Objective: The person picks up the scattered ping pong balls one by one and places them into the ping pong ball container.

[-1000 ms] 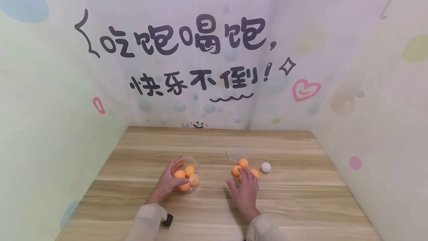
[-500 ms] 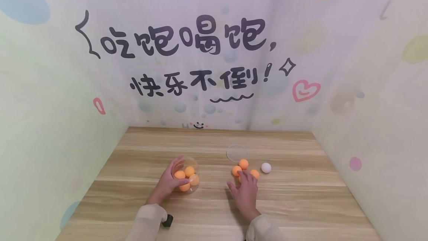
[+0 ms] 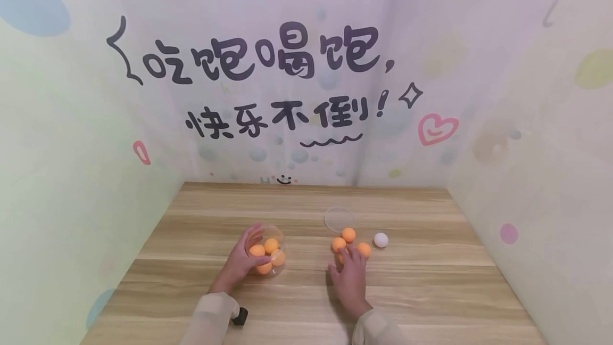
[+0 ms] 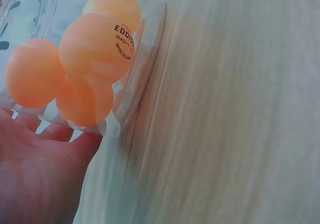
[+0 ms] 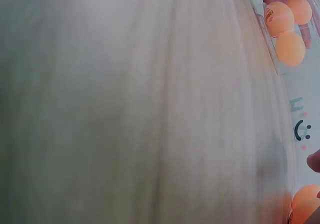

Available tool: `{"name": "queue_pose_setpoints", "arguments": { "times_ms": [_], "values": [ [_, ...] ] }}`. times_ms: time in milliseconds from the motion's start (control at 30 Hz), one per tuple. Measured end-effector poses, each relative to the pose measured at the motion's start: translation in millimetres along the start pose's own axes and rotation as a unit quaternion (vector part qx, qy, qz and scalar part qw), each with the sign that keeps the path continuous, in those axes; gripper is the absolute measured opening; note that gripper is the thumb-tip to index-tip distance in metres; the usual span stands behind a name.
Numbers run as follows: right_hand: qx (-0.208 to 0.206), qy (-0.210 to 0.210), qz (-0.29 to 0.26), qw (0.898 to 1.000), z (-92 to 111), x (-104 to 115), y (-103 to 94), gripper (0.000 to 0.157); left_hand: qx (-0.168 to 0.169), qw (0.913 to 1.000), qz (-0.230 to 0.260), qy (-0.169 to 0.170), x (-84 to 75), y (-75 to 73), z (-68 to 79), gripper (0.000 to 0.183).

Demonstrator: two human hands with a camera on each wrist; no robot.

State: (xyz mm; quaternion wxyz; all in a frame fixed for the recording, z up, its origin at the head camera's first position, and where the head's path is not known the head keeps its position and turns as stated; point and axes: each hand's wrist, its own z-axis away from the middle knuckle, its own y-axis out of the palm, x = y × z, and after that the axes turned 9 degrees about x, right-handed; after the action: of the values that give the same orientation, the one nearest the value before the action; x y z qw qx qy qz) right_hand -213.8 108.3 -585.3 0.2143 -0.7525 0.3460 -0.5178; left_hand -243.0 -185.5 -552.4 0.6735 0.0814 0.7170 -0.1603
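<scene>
In the head view my left hand grips a clear plastic jar from its left side, thumb across the front. Several orange ping-pong balls lie inside it, one with dark print. The jar's base is at the wooden table in the left wrist view. My right hand is over a loose group of orange ping-pong balls to the right. Its fingers partly cover one orange ball; others, such as the rear ball, lie just beyond. In the right wrist view the thumb is apart from the nearest ball.
A white ping-pong ball lies right of the orange group. Behind the group is a clear round lid on the wooden table. Printed walls enclose the table at the back and both sides.
My right hand has shifted slightly left, its thumb closer in, and more of the right-hand orange ball shows. The left hand and the jar have stayed in place.
</scene>
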Motion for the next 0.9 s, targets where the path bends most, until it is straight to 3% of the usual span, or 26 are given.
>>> {"name": "queue_pose_setpoints", "arguments": {
  "times_ms": [533,900],
  "values": [
    [-0.038,-0.025,-0.039,0.998,0.9,2.3,5.1,0.041,-0.003,1.0000,0.003,0.008,0.8,0.7,-0.8,0.092],
    [-0.004,-0.002,-0.094,0.996,0.1,13.1,5.3,0.044,0.002,0.9999,0.003,0.010,2.4,0.1,-1.6,0.092]
  ]
}}
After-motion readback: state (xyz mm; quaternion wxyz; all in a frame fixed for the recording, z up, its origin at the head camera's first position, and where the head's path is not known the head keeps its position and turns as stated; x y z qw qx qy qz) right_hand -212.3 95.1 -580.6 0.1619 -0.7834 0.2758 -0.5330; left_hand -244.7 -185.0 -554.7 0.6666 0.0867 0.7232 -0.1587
